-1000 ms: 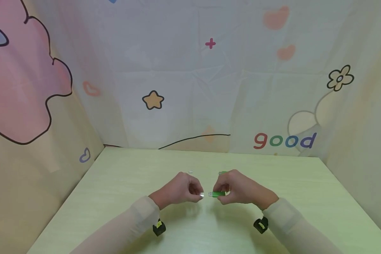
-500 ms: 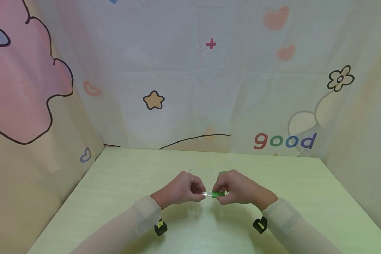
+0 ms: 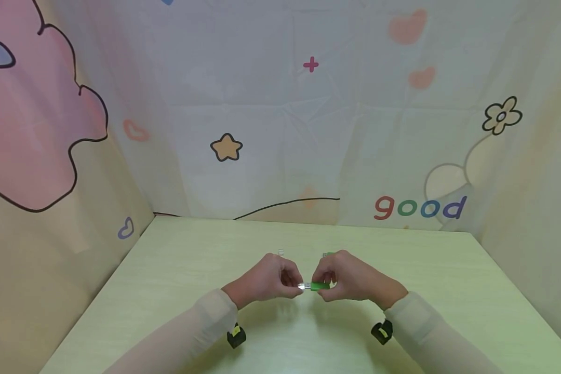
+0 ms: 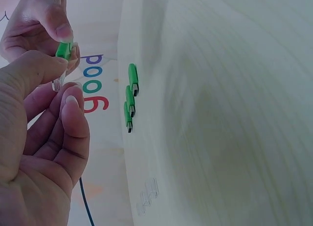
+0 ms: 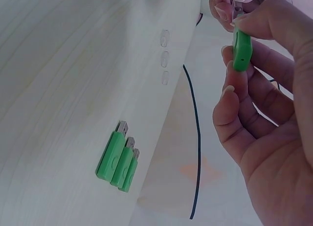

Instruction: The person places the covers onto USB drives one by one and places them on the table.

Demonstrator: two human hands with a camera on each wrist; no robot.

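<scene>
Over the middle of the table, my left hand (image 3: 273,279) pinches a small clear cap (image 4: 57,84) between thumb and fingertips. Facing it, my right hand (image 3: 352,279) grips a green USB stick (image 3: 320,286) by its body, metal plug pointing left. The cap is at the plug's end, in line with it; how far it covers the plug I cannot tell. Fingers partly hide the cap. Further back on the table lie three more green USB sticks, the largest in the right wrist view being the nearest stick (image 5: 111,156).
Three clear caps lie in a row, the middle cap (image 5: 165,59) among them, to the left of the lying sticks. The pale wooden table (image 3: 191,244) ends at a printed cloth backdrop (image 3: 262,171). A dark device (image 3: 236,335) sits at each wrist.
The left hand has moved slightly right and the right hand slightly left. The gap between cap and USB plug has closed. The things lying on the table have stayed put.
</scene>
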